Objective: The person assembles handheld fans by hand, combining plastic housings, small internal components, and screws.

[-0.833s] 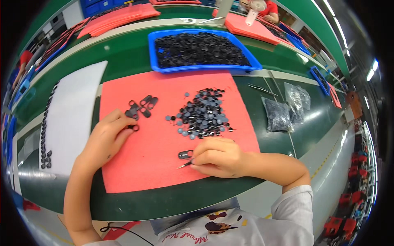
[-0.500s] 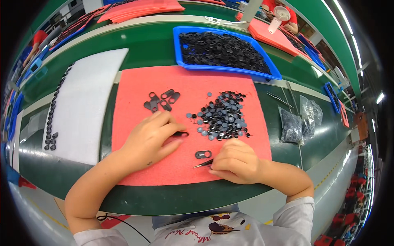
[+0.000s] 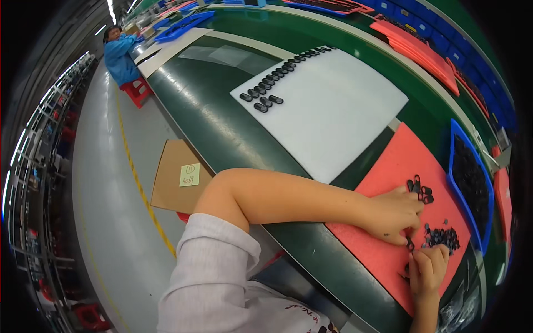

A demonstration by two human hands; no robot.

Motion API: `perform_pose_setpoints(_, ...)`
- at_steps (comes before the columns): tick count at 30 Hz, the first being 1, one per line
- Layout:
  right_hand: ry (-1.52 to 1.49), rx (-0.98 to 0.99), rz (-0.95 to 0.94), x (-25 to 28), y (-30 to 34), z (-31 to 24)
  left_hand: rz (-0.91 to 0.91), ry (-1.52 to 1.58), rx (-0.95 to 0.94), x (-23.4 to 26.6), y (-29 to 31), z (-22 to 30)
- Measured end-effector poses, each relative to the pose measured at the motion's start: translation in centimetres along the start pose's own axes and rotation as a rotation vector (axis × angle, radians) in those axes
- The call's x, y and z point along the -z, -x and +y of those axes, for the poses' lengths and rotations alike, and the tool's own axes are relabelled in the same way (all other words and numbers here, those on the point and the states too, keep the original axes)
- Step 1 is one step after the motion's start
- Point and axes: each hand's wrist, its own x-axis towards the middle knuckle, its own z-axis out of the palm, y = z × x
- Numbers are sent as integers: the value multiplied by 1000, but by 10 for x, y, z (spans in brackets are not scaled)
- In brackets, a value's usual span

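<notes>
My left hand [image 3: 395, 216] is over the red foam mat [image 3: 383, 172], its thumb and fingers closed on a small black oval piece [image 3: 410, 243]. Close by, my right hand [image 3: 430, 270] is closed, fingertips beside that piece; a dark bit shows at its side, and the tweezers seen in it earlier are mostly hidden. Several black oval pieces with round holes [image 3: 426, 195] lie loose past my left fingers. A pile of small round dark discs [image 3: 444, 238] spreads beyond my right fingers.
A white foam sheet [image 3: 344, 105] bears rows of black oval pieces [image 3: 271, 82]. At the right stands a blue tray [image 3: 488, 222] of black parts, with clear plastic bags [image 3: 461, 311] nearer me. A cardboard box [image 3: 176, 166] is beside the table edge; a person in blue [image 3: 119, 58] sits farther off.
My view has swung left, bringing the white sheet to the middle and the mat to the right. My hands have come closer together, around the black piece held by the left.
</notes>
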Motion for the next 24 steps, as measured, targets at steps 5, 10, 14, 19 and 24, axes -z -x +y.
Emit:
perform_pose_setpoints(5,-75,-46,1,-4,6,2,-33,43,-101,-1,-4,-2)
perform_pose_setpoints(10,-145,-170,-35,-7,3,-2,-34,28,-117,-1,-4,-3)
perform_pose_setpoints(14,-116,-173,-22,-8,0,-4,-50,44,-118,4,-3,-2)
perform_pose_setpoints(19,-108,-141,-9,-7,0,-4,-62,26,-96,6,-1,1)
perform_pose_setpoints(24,-74,-145,5,-1,9,-1,-74,62,-134,2,-4,1)
